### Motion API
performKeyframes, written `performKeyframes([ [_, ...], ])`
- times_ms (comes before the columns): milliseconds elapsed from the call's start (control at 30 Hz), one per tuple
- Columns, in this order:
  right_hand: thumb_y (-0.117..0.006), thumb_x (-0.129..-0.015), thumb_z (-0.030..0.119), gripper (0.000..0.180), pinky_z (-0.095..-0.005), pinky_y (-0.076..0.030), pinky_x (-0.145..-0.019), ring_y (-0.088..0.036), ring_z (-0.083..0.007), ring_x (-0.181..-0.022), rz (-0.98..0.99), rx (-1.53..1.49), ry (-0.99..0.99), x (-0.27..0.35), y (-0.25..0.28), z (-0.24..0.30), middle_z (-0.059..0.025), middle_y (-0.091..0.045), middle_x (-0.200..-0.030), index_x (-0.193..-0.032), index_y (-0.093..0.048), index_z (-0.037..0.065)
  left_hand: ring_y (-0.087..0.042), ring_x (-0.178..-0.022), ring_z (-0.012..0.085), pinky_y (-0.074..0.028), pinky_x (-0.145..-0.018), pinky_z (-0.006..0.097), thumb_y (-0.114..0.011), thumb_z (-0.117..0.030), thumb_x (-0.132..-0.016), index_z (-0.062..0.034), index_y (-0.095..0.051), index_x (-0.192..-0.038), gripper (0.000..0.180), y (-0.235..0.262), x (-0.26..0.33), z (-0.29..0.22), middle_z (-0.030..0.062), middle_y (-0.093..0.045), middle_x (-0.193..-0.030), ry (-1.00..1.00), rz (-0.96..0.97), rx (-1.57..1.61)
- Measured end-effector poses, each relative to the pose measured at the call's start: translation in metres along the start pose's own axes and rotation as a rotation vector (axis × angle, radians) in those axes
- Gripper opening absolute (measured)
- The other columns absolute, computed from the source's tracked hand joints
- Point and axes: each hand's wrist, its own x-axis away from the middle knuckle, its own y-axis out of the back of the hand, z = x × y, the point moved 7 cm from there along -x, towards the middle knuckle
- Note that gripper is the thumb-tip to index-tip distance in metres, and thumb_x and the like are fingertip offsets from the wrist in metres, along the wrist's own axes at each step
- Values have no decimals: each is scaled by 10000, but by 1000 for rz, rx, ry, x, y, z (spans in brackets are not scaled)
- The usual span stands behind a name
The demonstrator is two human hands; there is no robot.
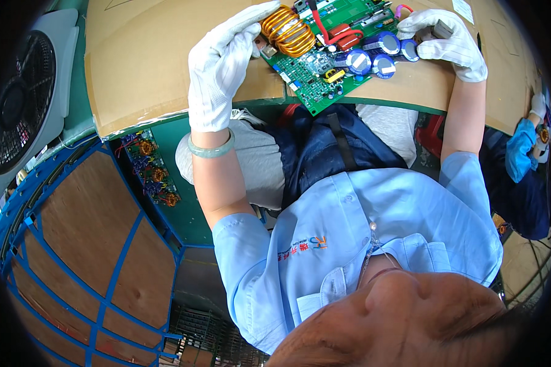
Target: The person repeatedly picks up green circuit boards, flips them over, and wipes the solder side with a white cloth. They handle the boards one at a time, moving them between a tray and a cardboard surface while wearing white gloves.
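A green circuit board (297, 92) lies tilted at the near edge of the worktable, its near corner jutting past that edge. It carries a large copper-wire coil (288, 32), several blue cylinder capacitors (383, 65), red parts and a thick red wire (319, 24). My left hand (223, 64), in a white glove, is closed at the board's left edge beside the coil; its fingertips are partly hidden. My right hand (450, 46), also gloved, curls beside the capacitors with a small grey block-like part (442, 29) between thumb and fingers. Whether that part joins the board is unclear.
Brown board covers the worktable (147, 67). A dark fan (23, 92) stands at the left. Below the table's left end, more coil-bearing circuit boards (150, 165) show beside a blue-framed wooden panel (122, 244). At the far right, another person's blue sleeve (520, 150) and gloved hand are visible.
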Motion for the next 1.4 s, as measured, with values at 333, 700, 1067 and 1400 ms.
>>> performKeyframes([
  [333, -835, -746, 179, 507, -357, -438, -1038, -617, -243, -1149, 31, -28, 6, 5, 1, -2, -132, -648, -1220, -1190, -657, 8, -520, -655, 38, -416, -585, 174, -569, -47, -994, -36, -696, -1218, 258, -4, -4, -5, 4, -625, -747, -14, 4, -9],
  [700, -878, -637, 81, 534, -343, -445, -986, -628, -227, -1071, -34, -5, 14, -14, -26, 62, -140, -715, -1096, -1127, -701, -39, -589, -1165, 377, -467, -990, 428, -747, -71, -726, -95, -689, -1191, 470, -36, -3, -69, 208, -588, -1330, -552, 196, -394],
  [1067, -863, -727, 212, 576, -302, -467, -916, -608, -210, -1143, 22, -200, 6, -2, -9, 1, -116, -666, -1222, -1219, -639, 15, -613, -1092, 310, -514, -937, 383, -782, -94, -661, -165, -723, -1058, 407, -42, -9, -54, 132, -653, -1124, -359, 278, -492],
  [1400, -497, -1033, 377, 396, -210, -235, -474, -317, -12, -519, -743, 54, 40, -20, -4, 85, 73, -475, -655, -1195, -666, 56, -666, -1018, 241, -576, -871, 383, -712, 70, -785, -43, -551, -1232, 489, -12, 21, -1, 114, -648, -1176, 479, 13, 1075],
])
